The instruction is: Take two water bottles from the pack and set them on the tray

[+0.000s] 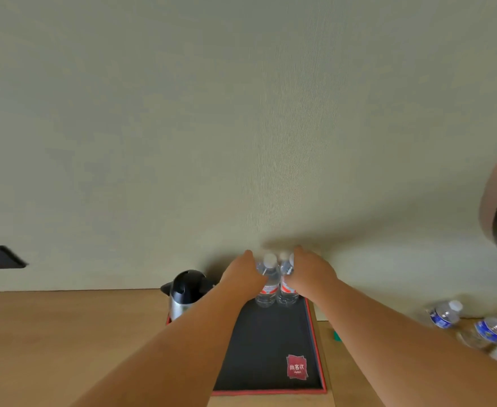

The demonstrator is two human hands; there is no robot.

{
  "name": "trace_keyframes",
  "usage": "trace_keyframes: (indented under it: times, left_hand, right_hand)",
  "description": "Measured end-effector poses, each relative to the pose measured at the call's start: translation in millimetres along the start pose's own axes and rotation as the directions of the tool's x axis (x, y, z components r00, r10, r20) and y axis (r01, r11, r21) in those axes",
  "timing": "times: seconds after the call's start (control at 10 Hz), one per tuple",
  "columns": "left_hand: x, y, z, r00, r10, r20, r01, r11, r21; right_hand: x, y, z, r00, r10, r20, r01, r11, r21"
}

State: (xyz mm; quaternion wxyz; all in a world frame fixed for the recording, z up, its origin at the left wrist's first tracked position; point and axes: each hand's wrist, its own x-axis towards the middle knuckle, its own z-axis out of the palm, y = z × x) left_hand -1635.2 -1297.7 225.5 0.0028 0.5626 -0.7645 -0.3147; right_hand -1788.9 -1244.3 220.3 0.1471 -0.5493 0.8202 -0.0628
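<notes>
A: Item one, hands. How are they posed?

B: Both arms are extended forward over the tray (270, 342). The left hand (242, 276) is wrapped around the left water bottle (268, 284); the right hand (310, 271) is wrapped around the right water bottle (286, 286). Both bottles are held upright, side by side and touching, with white caps up.

A: Item two, position of the bottles?

B: Their bases are set at the tray's far edge, close to the wall (241, 113). Whether they rest fully on the mat cannot be told.

A: Item three, edges and free room?

B: A black mat is bounded by a red rim. A kettle (187, 292) is recorded at the far left corner, just beside the left forearm. The near and middle mat is open, apart from a red logo patch (297, 367). Blue-labelled bottles (470, 324) are noted well apart on the wooden table (65, 333), to the right.
</notes>
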Motion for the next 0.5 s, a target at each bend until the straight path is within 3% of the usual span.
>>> trace_keyframes:
  times: [0.3, 0.5]
  left_hand:
    - [-66, -30, -20, 0.995, 0.085, -0.056, -0.067, 0.959, 0.274]
    - [-126, -43, -20, 0.935, 0.297, -0.196, -0.17, 0.858, 0.485]
  right_hand:
    - [-67, -14, -8, 1.0, 0.021, -0.009, -0.022, 0.994, -0.104]
    - [-119, -24, -15, 0.998, -0.038, -0.045, 0.026, 0.973, -0.228]
